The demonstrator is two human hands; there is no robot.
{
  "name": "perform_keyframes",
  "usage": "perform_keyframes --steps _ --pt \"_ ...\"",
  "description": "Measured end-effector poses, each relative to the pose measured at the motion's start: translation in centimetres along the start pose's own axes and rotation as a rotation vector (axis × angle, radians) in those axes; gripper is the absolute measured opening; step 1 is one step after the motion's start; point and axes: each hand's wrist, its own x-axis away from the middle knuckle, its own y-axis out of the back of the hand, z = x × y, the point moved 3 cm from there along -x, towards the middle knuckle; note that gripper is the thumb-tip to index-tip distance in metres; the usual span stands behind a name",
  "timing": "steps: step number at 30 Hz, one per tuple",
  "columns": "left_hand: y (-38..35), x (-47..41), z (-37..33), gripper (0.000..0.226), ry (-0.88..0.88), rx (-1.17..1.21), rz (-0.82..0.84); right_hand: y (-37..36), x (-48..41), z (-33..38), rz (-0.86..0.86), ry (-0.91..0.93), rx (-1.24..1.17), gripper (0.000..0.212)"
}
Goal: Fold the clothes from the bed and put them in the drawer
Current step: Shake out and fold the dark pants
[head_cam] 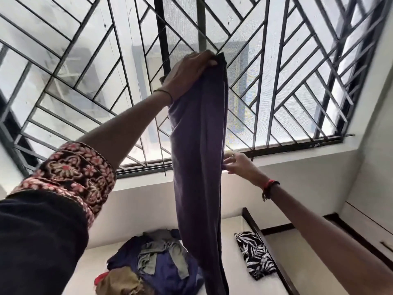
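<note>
A long purple garment [198, 158] hangs straight down in front of the window. My left hand [187, 73] is raised high and grips its top end. My right hand [237, 165] is lower, at the garment's right edge about halfway down, with its fingers pinching or touching that edge. Below, on the white bed [231, 262], lies a heap of unfolded clothes [157, 265] in blue, grey, tan and red. A black-and-white leaf-print piece [256, 255] lies folded by the bed's right side. No drawer is clearly in view.
A large window with a dark metal grille [276, 81] fills the upper view behind the garment. The dark wooden bed frame [263, 241] runs along the bed's right side. A white cabinet or wall unit [372, 228] stands at the far right.
</note>
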Motion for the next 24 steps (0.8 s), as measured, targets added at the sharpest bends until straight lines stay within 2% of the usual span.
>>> perform_keyframes --steps 2,4,7,9,11,14,16,18,19,22,24 --pt "0.8 -1.2 0.3 0.047 -0.004 -0.031 -0.002 -1.5 0.2 -1.9 0.04 -0.021 0.076 0.025" --pt "1.8 -2.1 0.7 0.042 0.022 -0.04 -0.028 -2.7 0.4 -3.3 0.128 -0.07 0.047 0.036" --pt "3.6 -2.8 0.8 0.039 0.039 -0.028 -0.075 -3.9 1.4 -3.7 0.402 -0.206 0.052 0.057" --pt "4.4 -2.8 1.0 0.039 0.033 -0.055 -0.074 -4.9 1.7 -4.1 0.469 -0.225 0.053 0.067" --pt "5.1 -2.6 1.3 0.039 0.03 -0.061 -0.078 -6.0 1.2 -4.7 0.309 -0.207 0.027 0.063" --pt "5.7 -2.2 2.0 0.041 0.063 -0.036 -0.09 -6.9 0.4 -6.0 -0.107 -0.182 0.132 0.051" --pt "5.9 -2.0 2.3 0.041 0.074 -0.061 -0.096 -7.4 0.8 -6.4 -0.316 -0.186 0.216 0.057" --pt "6.2 -1.8 2.8 0.041 0.083 -0.074 -0.104 -8.2 1.8 -6.2 -0.41 -0.21 0.228 0.064" --pt "6.4 -1.7 3.1 0.042 0.088 -0.076 -0.106 -8.5 2.1 -6.1 -0.429 -0.206 0.247 0.061" --pt "6.7 -1.4 4.1 0.044 0.115 -0.069 -0.108 -8.5 2.6 -6.6 -0.473 -0.158 0.26 0.035" --pt "6.8 -1.2 4.8 0.043 0.139 -0.085 -0.101 -7.6 2.7 -7.4 -0.528 -0.136 0.17 0.028"
